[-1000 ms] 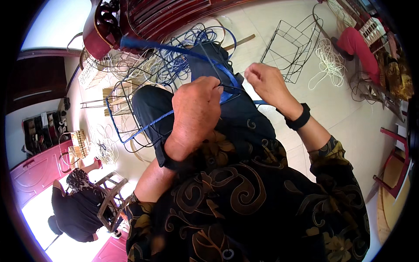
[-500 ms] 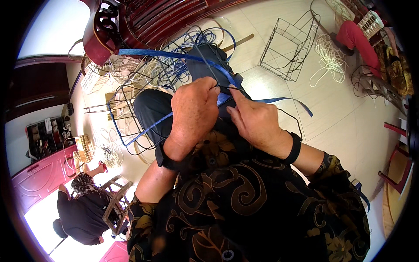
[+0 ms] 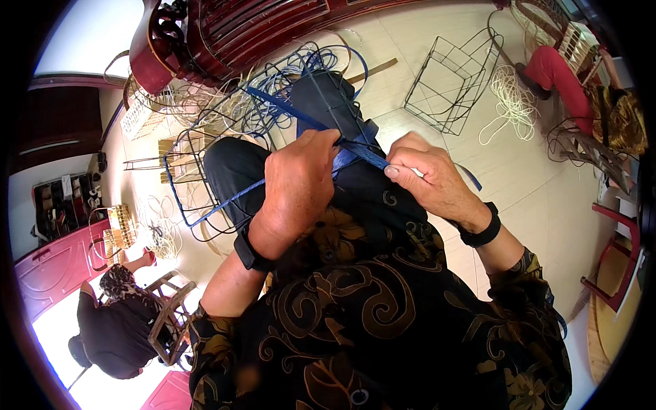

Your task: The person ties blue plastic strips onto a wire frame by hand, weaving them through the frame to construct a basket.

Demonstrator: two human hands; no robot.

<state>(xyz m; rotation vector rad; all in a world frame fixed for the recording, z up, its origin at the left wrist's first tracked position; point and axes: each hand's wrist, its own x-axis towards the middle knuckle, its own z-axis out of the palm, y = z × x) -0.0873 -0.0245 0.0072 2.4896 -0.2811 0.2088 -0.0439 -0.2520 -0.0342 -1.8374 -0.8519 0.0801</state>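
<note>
A black wire basket frame (image 3: 176, 179), partly wrapped in blue strapping, lies over my bent legs (image 3: 236, 171). My left hand (image 3: 299, 179) is closed on the frame at the middle of the view, where the blue strap (image 3: 283, 106) crosses it; its fingertips are partly hidden. Just to its right, my right hand (image 3: 427, 178) pinches a length of the blue strap that stretches from beside my left fingers. The strap's loose end shows past my right hand.
Tangled blue and pale strips (image 3: 280, 61) lie beside a dark red wooden bench (image 3: 225, 34). A second wire frame (image 3: 444, 85) and a pale cord coil (image 3: 512, 102) rest on the tiled floor. One person (image 3: 123, 328) sits lower left; another's red-clad leg (image 3: 560, 75) shows upper right.
My right hand came in from the upper right, reached beside my left fingers, and now grips the strap, drawn rightward. The strap's far end has pulled back from the bench toward my hands.
</note>
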